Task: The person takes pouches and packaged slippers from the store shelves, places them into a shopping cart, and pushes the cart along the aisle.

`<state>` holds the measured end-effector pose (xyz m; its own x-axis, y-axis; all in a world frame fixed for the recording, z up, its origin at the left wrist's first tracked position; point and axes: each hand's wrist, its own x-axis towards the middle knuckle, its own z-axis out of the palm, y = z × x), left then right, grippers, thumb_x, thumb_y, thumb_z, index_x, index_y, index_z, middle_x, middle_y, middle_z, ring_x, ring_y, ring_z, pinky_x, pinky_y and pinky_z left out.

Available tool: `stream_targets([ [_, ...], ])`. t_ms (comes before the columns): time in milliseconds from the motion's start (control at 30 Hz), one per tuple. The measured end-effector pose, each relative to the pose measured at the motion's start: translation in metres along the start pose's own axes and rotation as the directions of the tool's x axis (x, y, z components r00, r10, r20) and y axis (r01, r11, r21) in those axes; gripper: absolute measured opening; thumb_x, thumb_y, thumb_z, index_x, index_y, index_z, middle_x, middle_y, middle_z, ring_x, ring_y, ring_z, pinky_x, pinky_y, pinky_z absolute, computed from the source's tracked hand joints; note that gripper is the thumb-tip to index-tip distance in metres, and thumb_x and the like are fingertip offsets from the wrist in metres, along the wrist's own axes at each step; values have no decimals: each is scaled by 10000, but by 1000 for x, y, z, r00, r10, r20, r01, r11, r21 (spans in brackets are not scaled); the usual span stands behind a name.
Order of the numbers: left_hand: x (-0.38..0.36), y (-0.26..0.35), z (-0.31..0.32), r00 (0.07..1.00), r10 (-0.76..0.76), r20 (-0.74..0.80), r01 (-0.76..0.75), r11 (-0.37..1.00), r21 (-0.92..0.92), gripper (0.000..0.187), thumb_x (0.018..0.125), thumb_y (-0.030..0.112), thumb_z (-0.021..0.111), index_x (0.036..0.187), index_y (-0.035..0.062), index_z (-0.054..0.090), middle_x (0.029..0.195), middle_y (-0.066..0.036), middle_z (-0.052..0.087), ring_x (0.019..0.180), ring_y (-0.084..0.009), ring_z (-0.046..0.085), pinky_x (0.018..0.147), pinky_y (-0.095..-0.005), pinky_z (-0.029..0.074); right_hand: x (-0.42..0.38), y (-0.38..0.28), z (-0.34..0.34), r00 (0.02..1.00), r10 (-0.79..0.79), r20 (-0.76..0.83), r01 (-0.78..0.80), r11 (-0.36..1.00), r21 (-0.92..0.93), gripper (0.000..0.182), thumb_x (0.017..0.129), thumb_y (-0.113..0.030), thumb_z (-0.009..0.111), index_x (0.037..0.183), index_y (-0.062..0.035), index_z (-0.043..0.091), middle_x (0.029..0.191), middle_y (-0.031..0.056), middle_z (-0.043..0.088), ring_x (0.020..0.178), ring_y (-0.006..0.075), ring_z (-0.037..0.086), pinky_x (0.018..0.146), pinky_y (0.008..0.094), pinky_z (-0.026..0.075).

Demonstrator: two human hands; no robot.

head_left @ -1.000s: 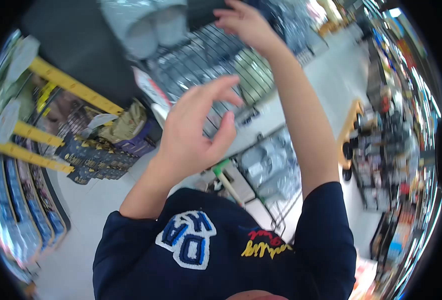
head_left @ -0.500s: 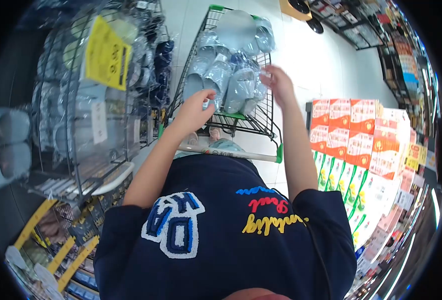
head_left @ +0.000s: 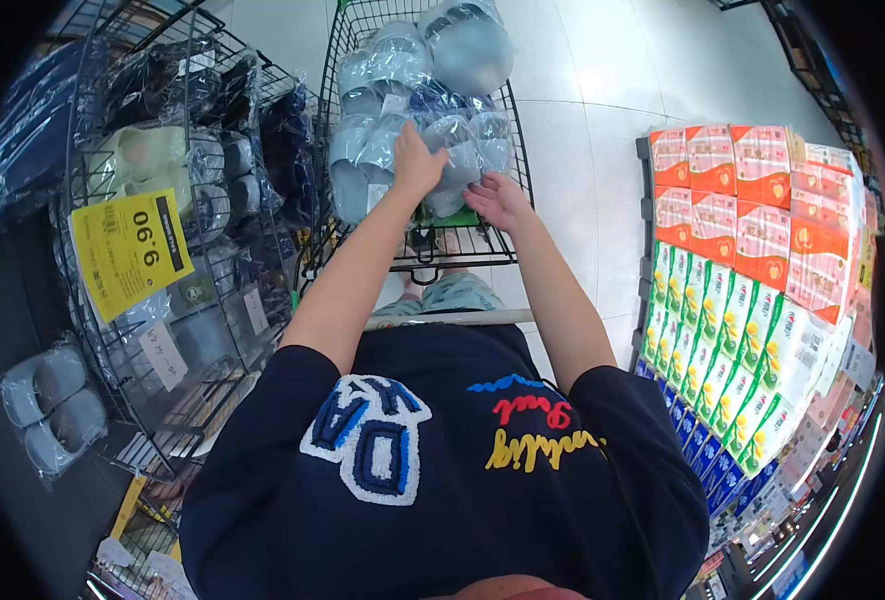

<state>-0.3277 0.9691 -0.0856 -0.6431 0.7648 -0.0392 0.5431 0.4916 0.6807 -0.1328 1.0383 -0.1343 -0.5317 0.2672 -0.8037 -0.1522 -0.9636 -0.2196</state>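
Pale blue-grey slippers [head_left: 373, 150] in clear plastic fill much of the shopping cart [head_left: 525, 165]. My left hand [head_left: 421, 168] rests over them near the middle, its thumb spread apart from the fingers. My right hand [head_left: 500, 202], palm turned partly upward, has its fingers curled at the lower right edge of a bagged pair of slippers [head_left: 455, 145]. This pair lies between my two hands. What the right fingertips grip is partly hidden by the shiny plastic. A blurred round patch [head_left: 473, 57] covers part of the pile at the far end.
On the left, a black wire rack [head_left: 188, 110] holds bagged slippers and a yellow price sign [head_left: 133, 255]. Red-and-white packs [head_left: 758, 205] and green-and-white packs [head_left: 723, 320] are stacked at right. The cart's handlebar [head_left: 453, 318] crosses before my waist.
Both hands have come closer together over the slippers, the right one moving left and down to their edge. My view has shifted, and the rack and stacked packs appear differently placed.
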Motion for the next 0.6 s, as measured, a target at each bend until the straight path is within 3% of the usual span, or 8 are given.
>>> stream_targets([
  [67,14,-6,0,973,-156,172,183,970,-159,742,798,297,762,1389,-62,492,1221,-285,624,1159,-418,606,1005,-461,483,4,6,5,999,7,46,-8,1000,29,533,965,-286,639,1339,22,417,1292,229,541,1190,365,561,1028,458,495],
  [167,12,-1,-10,947,-27,320,31,999,-6,599,792,296,790,1291,14,616,1111,-207,666,977,-338,674,827,-412,536,-4,14,14,999,-28,-26,29,998,49,556,965,-301,644,1340,33,406,1283,228,543,1211,347,553,1071,462,462],
  [233,-3,15,-21,961,29,277,-22,999,-28,504,795,278,782,1218,36,657,1069,-182,657,940,-327,667,799,-409,534,-17,14,21,996,6,-91,-2,999,37,556,965,-302,643,1335,38,406,1277,227,543,1214,343,555,1093,468,443],
  [333,-27,38,-39,969,112,218,-112,994,-11,426,803,252,767,1163,45,673,1014,-156,639,919,-321,659,783,-410,534,-33,15,16,997,55,-62,-49,994,94,549,964,-287,639,1337,38,401,1273,223,545,1226,350,549,1107,476,436],
  [600,-92,93,-113,976,203,78,-202,979,-18,366,772,206,739,1108,79,667,988,-117,595,954,-333,620,767,-437,538,-96,0,-2,948,106,302,-81,992,-93,528,986,-234,625,1394,-3,381,1348,179,538,1218,346,571,1114,474,429],
])
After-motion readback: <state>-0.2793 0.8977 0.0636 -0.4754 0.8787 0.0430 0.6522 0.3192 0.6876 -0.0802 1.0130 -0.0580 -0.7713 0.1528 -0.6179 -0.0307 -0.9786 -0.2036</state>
